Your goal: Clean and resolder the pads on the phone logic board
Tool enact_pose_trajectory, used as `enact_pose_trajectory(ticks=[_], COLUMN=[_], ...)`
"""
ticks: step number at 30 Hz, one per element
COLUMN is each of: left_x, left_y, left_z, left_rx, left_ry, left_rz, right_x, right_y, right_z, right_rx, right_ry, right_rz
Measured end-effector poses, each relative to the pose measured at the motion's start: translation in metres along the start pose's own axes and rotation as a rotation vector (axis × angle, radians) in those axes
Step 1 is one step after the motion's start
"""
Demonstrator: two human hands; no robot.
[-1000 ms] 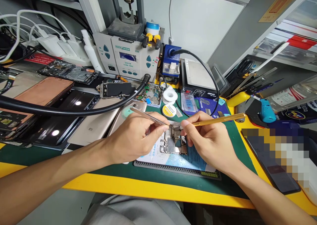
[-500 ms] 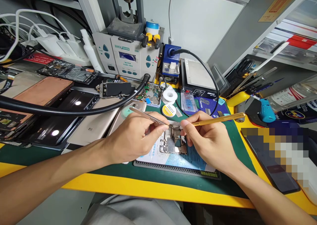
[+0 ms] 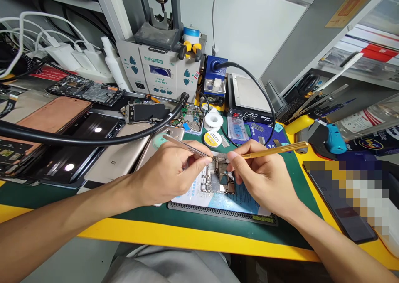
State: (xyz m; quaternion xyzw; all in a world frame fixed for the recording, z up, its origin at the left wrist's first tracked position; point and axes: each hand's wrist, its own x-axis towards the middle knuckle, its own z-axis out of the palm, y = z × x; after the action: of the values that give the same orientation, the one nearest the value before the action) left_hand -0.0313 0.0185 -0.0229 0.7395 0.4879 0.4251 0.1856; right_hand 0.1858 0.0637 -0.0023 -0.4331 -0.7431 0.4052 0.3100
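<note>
Both hands are hunched over the phone motherboard [image 3: 218, 179], which lies on the blue repair mat [image 3: 246, 202] right at the bench's front edge, long axis running away from the person. The left hand [image 3: 168, 173] pinches silver tweezers [image 3: 187, 146], tips slanting in from the left. The right hand [image 3: 264, 177] grips a gold-handled tool [image 3: 274, 150], handle trailing off right. The two tips meet at the board's far end, the hands about equally near. The hot-air hose [image 3: 93, 139] sweeps across behind.

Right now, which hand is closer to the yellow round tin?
Right. The right hand is just below the yellow round tin; the left hand, holding tweezers, sits farther down-left.
</note>
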Motion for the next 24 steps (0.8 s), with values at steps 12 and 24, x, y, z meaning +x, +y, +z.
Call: enact_pose_trajectory(ticks=[12,24], left_x=[0.0003,-0.0006], left_y=[-0.0008,0.0001], left_z=[0.0004,-0.0004], left_rx=[-0.004,-0.011], left_ry=[0.005,0.002], left_rz=[0.005,0.019], right_x=[0.0007,-0.0012], right_y=[0.0004,0.0012], right_z=[0.0001,0.0001], right_rx=[0.023,0.04], right_ry=[0.0,-0.011], right_rz=[0.005,0.014])
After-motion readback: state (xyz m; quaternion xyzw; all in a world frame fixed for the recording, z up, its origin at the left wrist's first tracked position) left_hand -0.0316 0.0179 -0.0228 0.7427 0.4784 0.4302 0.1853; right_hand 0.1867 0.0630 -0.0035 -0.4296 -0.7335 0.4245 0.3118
